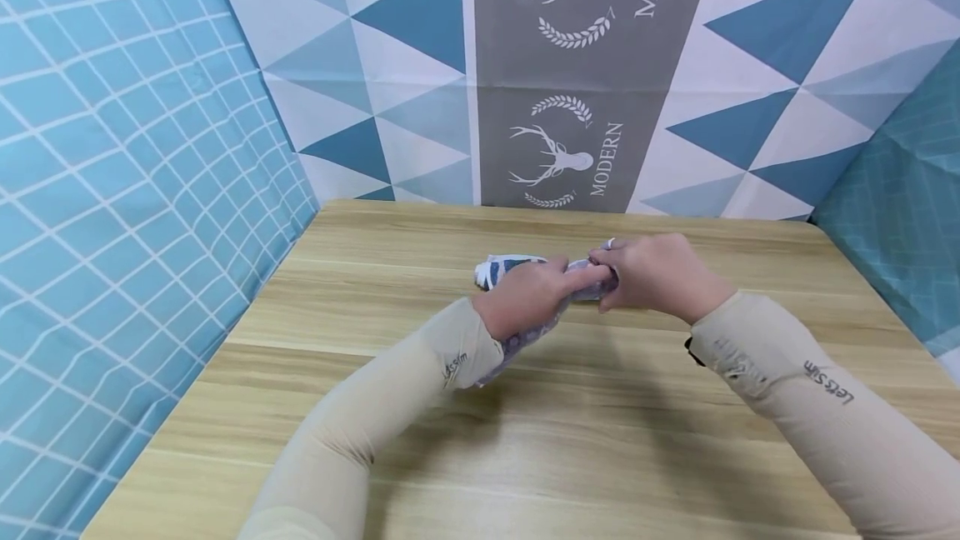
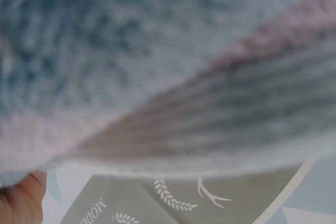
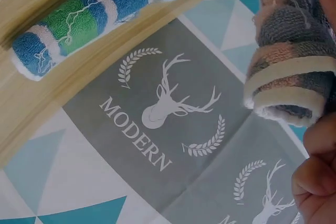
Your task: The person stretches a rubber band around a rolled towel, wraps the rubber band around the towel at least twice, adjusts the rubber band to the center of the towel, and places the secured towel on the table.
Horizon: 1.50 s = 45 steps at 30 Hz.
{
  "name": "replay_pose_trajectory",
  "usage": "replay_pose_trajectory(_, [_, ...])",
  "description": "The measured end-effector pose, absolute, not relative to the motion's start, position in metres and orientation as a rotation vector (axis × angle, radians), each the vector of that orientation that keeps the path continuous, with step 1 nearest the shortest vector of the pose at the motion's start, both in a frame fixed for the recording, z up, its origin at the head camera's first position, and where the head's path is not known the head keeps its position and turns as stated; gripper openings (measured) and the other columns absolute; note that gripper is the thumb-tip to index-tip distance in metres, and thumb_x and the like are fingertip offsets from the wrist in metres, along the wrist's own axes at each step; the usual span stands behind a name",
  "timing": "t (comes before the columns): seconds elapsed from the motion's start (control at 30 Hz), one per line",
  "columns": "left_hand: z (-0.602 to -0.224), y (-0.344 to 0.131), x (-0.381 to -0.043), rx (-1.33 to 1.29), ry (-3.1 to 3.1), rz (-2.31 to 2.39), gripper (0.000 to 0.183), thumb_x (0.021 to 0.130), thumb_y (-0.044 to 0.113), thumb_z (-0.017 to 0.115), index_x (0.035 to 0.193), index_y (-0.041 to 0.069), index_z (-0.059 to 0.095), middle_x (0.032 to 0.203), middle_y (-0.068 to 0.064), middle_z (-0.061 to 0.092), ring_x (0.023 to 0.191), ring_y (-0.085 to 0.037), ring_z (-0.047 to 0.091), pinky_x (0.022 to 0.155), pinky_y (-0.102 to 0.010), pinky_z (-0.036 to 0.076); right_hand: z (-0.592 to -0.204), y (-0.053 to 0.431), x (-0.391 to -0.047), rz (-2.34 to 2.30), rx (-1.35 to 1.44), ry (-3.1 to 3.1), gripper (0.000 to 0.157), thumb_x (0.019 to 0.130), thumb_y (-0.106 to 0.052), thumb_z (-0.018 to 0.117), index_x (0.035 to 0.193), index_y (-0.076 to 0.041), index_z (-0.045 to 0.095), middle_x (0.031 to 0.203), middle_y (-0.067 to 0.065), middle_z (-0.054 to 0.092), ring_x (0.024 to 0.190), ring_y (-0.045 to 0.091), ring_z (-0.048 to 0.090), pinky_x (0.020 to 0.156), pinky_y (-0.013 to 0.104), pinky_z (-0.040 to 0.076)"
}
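Observation:
Both hands hold a greyish-purple towel above the table. Its end looks rolled into a layered coil with pale edges, and a pinkish band shows on the dark towel in the right wrist view. The left hand grips it from the near side, a loose part hanging below toward the forearm. At the rolled end, the right hand pinches with curled fingers. Behind the left hand lies a second, rolled towel with blue, green and white stripes. Blurred towel cloth fills most of the left wrist view.
A wood-grain table lies under both hands. Behind it stands a patterned wall covering with deer heads and triangles. A blue gridded sheet borders the left side, a teal sheet the right.

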<state>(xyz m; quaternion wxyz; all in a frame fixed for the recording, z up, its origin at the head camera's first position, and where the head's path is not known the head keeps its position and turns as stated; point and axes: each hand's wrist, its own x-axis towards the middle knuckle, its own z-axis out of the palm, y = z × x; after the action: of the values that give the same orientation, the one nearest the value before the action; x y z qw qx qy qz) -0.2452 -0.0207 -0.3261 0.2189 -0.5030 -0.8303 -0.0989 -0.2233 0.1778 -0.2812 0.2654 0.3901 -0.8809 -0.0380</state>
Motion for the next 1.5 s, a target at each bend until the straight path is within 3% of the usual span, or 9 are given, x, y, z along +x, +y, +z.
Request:
replay_pose_trajectory(0.17, [-0.328, -0.018, -0.247, -1.4, -2.275, -0.228, 0.037, 0.09, 0.002, 0.057, 0.123, 0.017, 0.054, 0.087, -0.012, 0.062, 0.063, -0.02, 0.063, 0.055, -0.029, 0.053, -0.28, 0.178, -0.222, -0.085, 1.082, -2.386, 0.055, 0.051, -0.035, 0.09, 0.095, -0.007, 0.073, 0.083, 0.005, 0.07, 0.064, 0.02, 0.066, 0.043, 0.039, 0.047])
replay_pose_trajectory(0.37, [-0.326, -0.02, -0.249, -1.419, -2.292, -0.221, 0.032, 0.089, 0.002, 0.056, 0.118, 0.015, 0.054, 0.082, -0.01, 0.059, 0.056, -0.017, 0.056, 0.052, -0.027, 0.05, -0.274, 0.184, -0.224, -0.128, 1.063, -2.327, 0.064, 0.048, -0.039, 0.092, 0.1, -0.008, 0.074, 0.077, 0.004, 0.063, 0.048, 0.016, 0.052, 0.035, 0.032, 0.036])
replay_pose_trajectory(0.57, [-0.324, -0.024, -0.252, -1.499, -2.173, -0.304, 0.021, 0.092, 0.005, 0.056, 0.112, 0.011, 0.055, 0.076, -0.007, 0.053, 0.057, -0.016, 0.052, 0.052, -0.028, 0.049, -0.255, 0.194, -0.225, -0.048, 0.995, -2.634, 0.076, 0.05, -0.043, 0.091, 0.115, -0.01, 0.071, 0.087, 0.008, 0.068, 0.055, 0.013, 0.052, 0.04, 0.031, 0.036])
replay_pose_trajectory(0.77, [-0.322, -0.028, -0.252, -1.571, -2.075, -0.426, 0.02, 0.089, 0.0, 0.057, 0.107, 0.009, 0.057, 0.078, -0.007, 0.054, 0.06, -0.016, 0.053, 0.057, -0.026, 0.05, -0.251, 0.205, -0.229, 0.31, 0.975, -2.825, 0.072, 0.055, -0.036, 0.091, 0.118, -0.008, 0.069, 0.095, 0.011, 0.071, 0.062, 0.011, 0.053, 0.048, 0.028, 0.04])
replay_pose_trajectory(1.0, [-0.325, -0.025, -0.251, -1.61, -2.004, -0.782, 0.02, 0.084, -0.008, 0.053, 0.102, 0.0, 0.056, 0.085, -0.01, 0.058, 0.075, -0.018, 0.057, 0.074, -0.019, 0.048, -0.265, 0.206, -0.238, 0.982, 0.987, -2.873, 0.043, 0.061, -0.012, 0.089, 0.098, 0.001, 0.073, 0.09, 0.007, 0.072, 0.074, 0.008, 0.062, 0.063, 0.025, 0.05])
replay_pose_trajectory(1.07, [-0.327, -0.023, -0.251, -1.577, -2.029, -0.916, 0.02, 0.084, -0.009, 0.052, 0.102, -0.002, 0.056, 0.09, -0.011, 0.06, 0.08, -0.018, 0.057, 0.077, -0.018, 0.047, -0.27, 0.203, -0.238, 1.064, 0.902, -2.872, 0.041, 0.064, -0.011, 0.088, 0.099, 0.003, 0.071, 0.087, 0.007, 0.072, 0.074, 0.007, 0.062, 0.066, 0.025, 0.051])
replay_pose_trajectory(1.3, [-0.335, -0.019, -0.252, -1.433, -2.092, -1.199, 0.028, 0.086, -0.009, 0.051, 0.113, -0.007, 0.055, 0.102, -0.018, 0.063, 0.082, -0.018, 0.055, 0.076, -0.02, 0.045, -0.284, 0.194, -0.239, 1.411, 0.618, -2.878, 0.043, 0.076, -0.009, 0.078, 0.113, 0.009, 0.064, 0.105, 0.015, 0.069, 0.088, 0.008, 0.062, 0.078, 0.026, 0.05])
replay_pose_trajectory(1.4, [-0.338, -0.018, -0.252, -1.37, -2.094, -1.269, 0.029, 0.085, -0.009, 0.052, 0.114, -0.006, 0.052, 0.082, -0.013, 0.059, 0.066, -0.013, 0.049, 0.064, -0.02, 0.042, -0.286, 0.193, -0.241, 1.535, 0.549, -2.885, 0.039, 0.081, -0.009, 0.073, 0.113, 0.011, 0.062, 0.108, 0.016, 0.067, 0.089, 0.008, 0.061, 0.081, 0.027, 0.05])
replay_pose_trajectory(1.5, [-0.34, -0.016, -0.253, -1.301, -2.089, -1.349, 0.029, 0.084, -0.008, 0.052, 0.113, -0.004, 0.05, 0.066, -0.005, 0.046, 0.055, -0.007, 0.037, 0.054, -0.021, 0.035, -0.288, 0.192, -0.242, 1.496, 0.553, -2.864, 0.034, 0.086, -0.011, 0.069, 0.111, 0.011, 0.063, 0.107, 0.015, 0.067, 0.088, 0.006, 0.059, 0.079, 0.025, 0.05])
